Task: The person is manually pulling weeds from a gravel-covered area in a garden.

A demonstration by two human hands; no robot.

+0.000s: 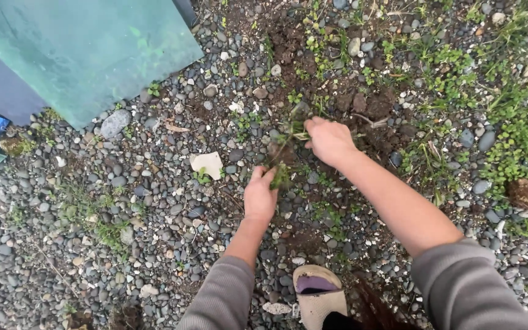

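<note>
Packages: none in view; labels: none in view; signs: none in view; screens: none in view; the head view takes in only gravel ground (123, 201) with weeds and a plain, unmarked green panel (87, 49) at upper left, bearing no label.

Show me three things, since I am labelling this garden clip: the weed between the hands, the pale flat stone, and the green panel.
weed (288, 131), head view, on its green leaves beside the right hand.
pale flat stone (208, 164), head view, its middle.
green panel (87, 49), head view, its flat face.
</note>
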